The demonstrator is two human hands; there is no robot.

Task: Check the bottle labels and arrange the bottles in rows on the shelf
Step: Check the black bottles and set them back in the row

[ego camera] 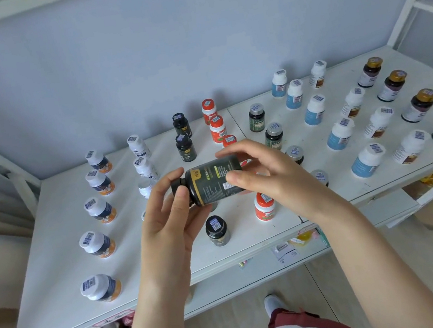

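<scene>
A white metal shelf stands against a pale blue-grey wall, seen from above, with a pale plank floor below it. Two bare forearms reach in from the bottom edge.

The left hand and the right hand together hold a small black plastic bottle with a gold-banded label. It lies on its side in the air, just above the middle of the shelf board. The left hand's thumb and fingers curl round the black cap end. The right hand's thumb presses on the label and its fingers wrap over the base end. The label faces up, with pale print and a white barcode patch too small to read.

The bottle looks rigid and is probably light. Its glossy sides may be slippery, so a grip round the body, or at cap and base as here, seems safest.

Under the hands stand a matching black bottle and an orange and white bottle, each with a barcode sticker on its cap. To the left, a row of white-capped navy and orange bottles runs back towards the wall. To the right stand white-capped blue bottles. Farther back are two more black bottles. In the far right corner are dark bottles with gold caps.
</scene>
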